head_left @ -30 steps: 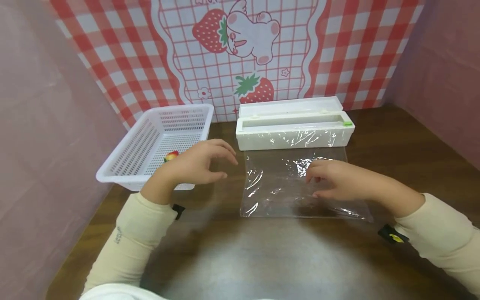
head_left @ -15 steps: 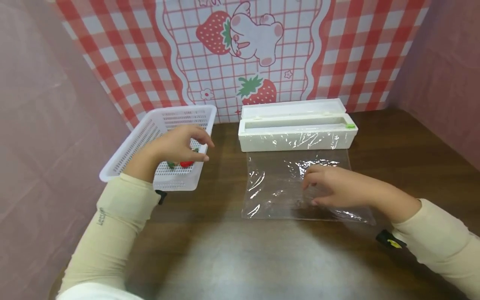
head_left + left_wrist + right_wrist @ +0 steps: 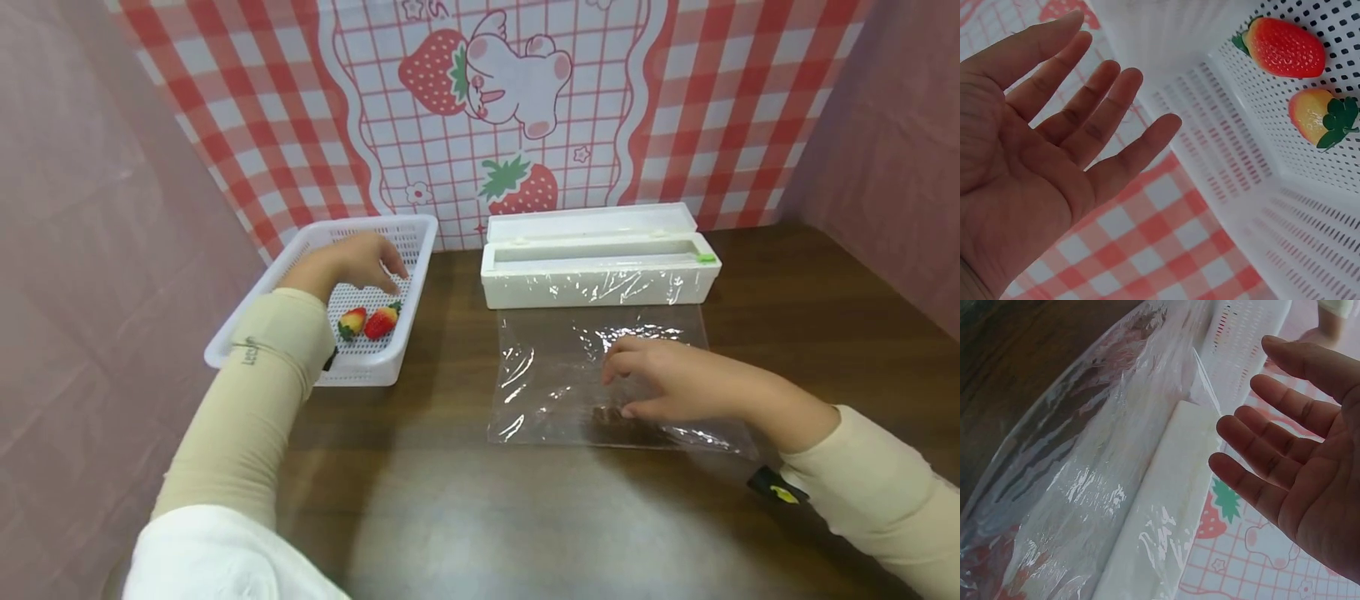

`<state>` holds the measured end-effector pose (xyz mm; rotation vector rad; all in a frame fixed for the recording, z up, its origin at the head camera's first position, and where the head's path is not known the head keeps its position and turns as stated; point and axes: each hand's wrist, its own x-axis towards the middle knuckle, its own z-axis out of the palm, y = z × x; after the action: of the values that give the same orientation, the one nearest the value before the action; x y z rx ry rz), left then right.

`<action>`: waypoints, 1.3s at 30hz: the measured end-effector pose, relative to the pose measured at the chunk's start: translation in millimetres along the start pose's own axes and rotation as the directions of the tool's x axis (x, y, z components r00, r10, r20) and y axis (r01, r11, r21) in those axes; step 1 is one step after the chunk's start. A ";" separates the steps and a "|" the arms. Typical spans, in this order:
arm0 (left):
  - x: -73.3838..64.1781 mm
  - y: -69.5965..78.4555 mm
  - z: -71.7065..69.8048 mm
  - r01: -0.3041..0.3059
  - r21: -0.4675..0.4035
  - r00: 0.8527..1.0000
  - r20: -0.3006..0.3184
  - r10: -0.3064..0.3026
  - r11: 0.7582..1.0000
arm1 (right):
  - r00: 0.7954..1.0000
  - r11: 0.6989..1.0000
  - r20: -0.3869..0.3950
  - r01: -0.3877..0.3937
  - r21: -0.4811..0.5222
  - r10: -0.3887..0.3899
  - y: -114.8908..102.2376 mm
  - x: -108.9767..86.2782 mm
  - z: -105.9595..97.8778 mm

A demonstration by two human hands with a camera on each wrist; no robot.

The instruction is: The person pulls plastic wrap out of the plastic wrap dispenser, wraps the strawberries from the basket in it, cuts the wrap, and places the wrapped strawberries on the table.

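My left hand hovers over the white plastic basket, its fingers loosely bent and holding nothing. Two toy-like strawberries lie on the basket floor just nearer than the hand: a red one and a yellow-and-red one. The left wrist view shows the same pair, a red strawberry and a paler strawberry, apart from the spread fingers. On the right, my right hand is over a sheet of clear cling film, fingers relaxed and nothing gripped. In the right wrist view its palm shows bare.
Behind the film stands a long white cling film dispenser, lid up, with a green slider at its right end. The film runs down its front onto the dark wooden table. A red-and-white checked cloth hangs at the back.
My left hand has moved left and away from me, from beside the basket's right rim to over its inside, uncovering both strawberries. The right hand has hardly moved.
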<state>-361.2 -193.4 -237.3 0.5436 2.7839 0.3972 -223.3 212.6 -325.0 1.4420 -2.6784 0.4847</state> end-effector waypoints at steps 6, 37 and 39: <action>12.0 -6.7 -4.4 0.170 -0.073 0.979 0.130 -0.159 0.983 | 0.999 0.999 0.010 -0.034 0.013 0.033 2.0 -3.2 2.5; 47.1 -46.2 31.8 0.476 -0.063 0.859 0.246 -0.448 0.877 | 0.997 1.000 -0.083 0.011 0.020 -0.009 8.4 -6.1 -2.5; 47.6 -45.1 31.2 0.457 -0.069 0.868 0.252 -0.428 0.887 | 0.995 1.000 -0.095 0.021 0.023 -0.018 8.6 -5.8 -2.7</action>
<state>-408.3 -207.9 -290.6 -0.0868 2.5286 0.3734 -227.4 222.5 -325.6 1.4119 -2.5911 0.5706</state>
